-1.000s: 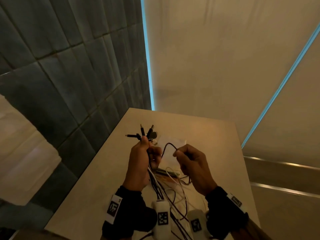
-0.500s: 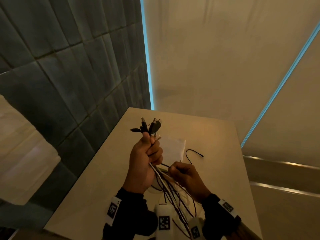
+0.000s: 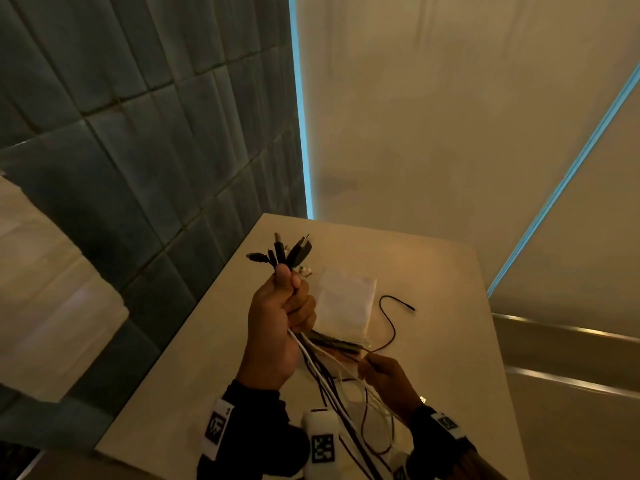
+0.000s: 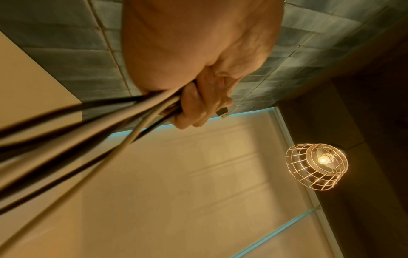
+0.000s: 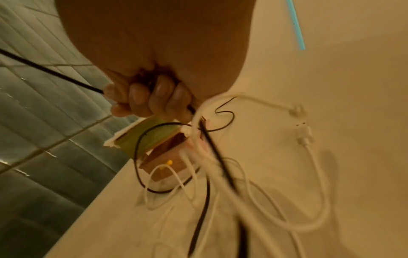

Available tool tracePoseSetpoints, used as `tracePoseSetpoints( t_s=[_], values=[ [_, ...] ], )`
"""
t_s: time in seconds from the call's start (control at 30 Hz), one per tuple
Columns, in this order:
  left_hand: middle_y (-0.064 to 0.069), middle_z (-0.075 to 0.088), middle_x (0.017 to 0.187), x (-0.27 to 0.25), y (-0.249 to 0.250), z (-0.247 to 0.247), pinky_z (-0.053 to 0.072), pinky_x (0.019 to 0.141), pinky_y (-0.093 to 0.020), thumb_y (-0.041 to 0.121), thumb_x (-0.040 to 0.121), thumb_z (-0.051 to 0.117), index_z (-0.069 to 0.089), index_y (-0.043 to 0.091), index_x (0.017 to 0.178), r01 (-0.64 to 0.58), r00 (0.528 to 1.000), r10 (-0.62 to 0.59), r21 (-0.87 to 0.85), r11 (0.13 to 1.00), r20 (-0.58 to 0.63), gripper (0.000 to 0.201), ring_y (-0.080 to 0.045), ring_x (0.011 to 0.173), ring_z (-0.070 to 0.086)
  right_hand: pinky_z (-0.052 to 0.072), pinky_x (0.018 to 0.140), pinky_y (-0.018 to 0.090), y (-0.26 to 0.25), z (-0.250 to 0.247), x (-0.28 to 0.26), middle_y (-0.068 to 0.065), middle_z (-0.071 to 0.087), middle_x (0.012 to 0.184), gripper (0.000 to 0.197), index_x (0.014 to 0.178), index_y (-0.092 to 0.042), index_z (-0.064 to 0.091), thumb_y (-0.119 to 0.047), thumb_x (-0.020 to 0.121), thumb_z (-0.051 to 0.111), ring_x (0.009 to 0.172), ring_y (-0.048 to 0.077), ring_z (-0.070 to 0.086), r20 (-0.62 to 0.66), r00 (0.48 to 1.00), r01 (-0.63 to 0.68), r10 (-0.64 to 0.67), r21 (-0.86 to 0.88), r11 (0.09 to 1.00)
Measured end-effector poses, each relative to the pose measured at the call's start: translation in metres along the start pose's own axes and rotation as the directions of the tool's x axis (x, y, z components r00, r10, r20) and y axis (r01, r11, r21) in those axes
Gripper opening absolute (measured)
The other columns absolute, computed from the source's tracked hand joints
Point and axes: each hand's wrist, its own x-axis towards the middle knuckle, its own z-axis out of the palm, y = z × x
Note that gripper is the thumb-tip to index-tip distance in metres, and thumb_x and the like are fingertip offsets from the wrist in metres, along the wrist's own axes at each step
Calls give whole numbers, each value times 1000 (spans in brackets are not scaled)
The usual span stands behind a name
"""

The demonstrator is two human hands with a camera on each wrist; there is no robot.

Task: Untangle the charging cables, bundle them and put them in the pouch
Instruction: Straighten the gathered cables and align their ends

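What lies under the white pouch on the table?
A flat green and brown thing shows beneath the white pouch at its near edge, on the table. The pouch covers anything further under it.

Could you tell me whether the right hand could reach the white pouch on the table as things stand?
Probably yes: the pouch lies just beyond the right hand, unobstructed, though that hand pinches a thin black cable.

No legible text, only square code markers.
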Motion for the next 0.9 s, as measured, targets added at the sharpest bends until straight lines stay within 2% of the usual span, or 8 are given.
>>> tracePoseSetpoints(
  t_s=[0.1, 0.23, 0.37, 0.47, 0.57, 0.63, 0.77, 0.9],
  values=[
    [8, 29, 47, -1, 3, -3, 17, 37, -19, 35, 90, 43, 44, 14, 71, 6, 1000, -7, -11, 1000, -19, 28, -3, 36, 20, 38, 61, 29, 15, -2, -1, -13, 53, 53, 39, 59, -27, 57, -7, 93, 55, 55, 2, 45, -82, 993, -95, 87, -97, 991],
    [8, 30, 46, 3, 1, -7, 17, 36, -19, 34, 99, 36, 44, 15, 72, 23, 995, -13, 99, 995, -97, 34, -3, 35, 20, 32, 50, 26, -33, -11, -2, -4, 44, 56, 22, 69, -8, 62, -12, 91, 58, 53, 11, 37, -208, 971, -89, 119, 148, 985],
    [5, 37, 49, 5, -8, -6, 18, 38, -19, 34, 102, 34, 48, 14, 75, 94, 984, -60, 204, 974, -170, 37, -5, 36, 25, 20, 45, 25, -111, -16, -7, 3, 31, 56, 22, 81, 7, 56, -11, 94, 54, 49, 12, 24, -124, 992, 70, -19, 421, 904],
    [-2, 58, 57, 6, -14, -5, 28, 41, -21, 34, 103, 34, 47, 12, 80, 154, 972, -85, 317, 936, -221, 34, -10, 41, 37, 18, 47, 25, -152, -15, -15, 9, 29, 59, 21, 84, 10, 56, -8, 95, 52, 50, 13, 23, -73, 980, 198, -187, 505, 840],
    [-11, 69, 75, 4, -16, -2, 35, 51, -29, 36, 102, 34, 52, 7, 92, 196, 966, -122, 341, 919, -226, 36, -16, 53, 52, 28, 48, 18, -173, -13, -22, 7, 40, 57, 19, 86, 12, 58, -4, 92, 51, 50, 11, 31, -1, 958, 238, -287, 566, 789],
    [-13, 71, 80, 1, -11, 4, 43, 61, -34, 37, 101, 34, 54, 5, 99, 193, 972, -153, 236, 952, -177, 38, -23, 67, 60, 39, 51, 13, -175, -13, -24, -2, 54, 58, 15, 86, 9, 60, 3, 92, 48, 49, 7, 41, 74, 948, 210, -309, 582, 785],
    [-4, 46, 61, -3, -2, 15, 49, 56, -33, 35, 101, 34, 46, 12, 76, 144, 987, -146, -25, 989, -71, 36, -19, 53, 52, 45, 58, 12, -157, -12, -21, -4, 62, 64, 17, 81, 4, 61, 5, 92, 48, 56, 2, 55, 153, 956, 118, -252, 584, 803],
    [2, 36, 60, -3, -1, 15, 27, 43, -21, 39, 92, 43, 46, 15, 72, 93, 996, -93, -30, 995, -6, 32, -7, 42, 27, 39, 62, 17, -125, -8, -13, 1, 55, 69, 23, 69, -12, 61, -10, 91, 55, 62, 7, 47, 172, 960, 115, -219, 473, 874]
  ],
)
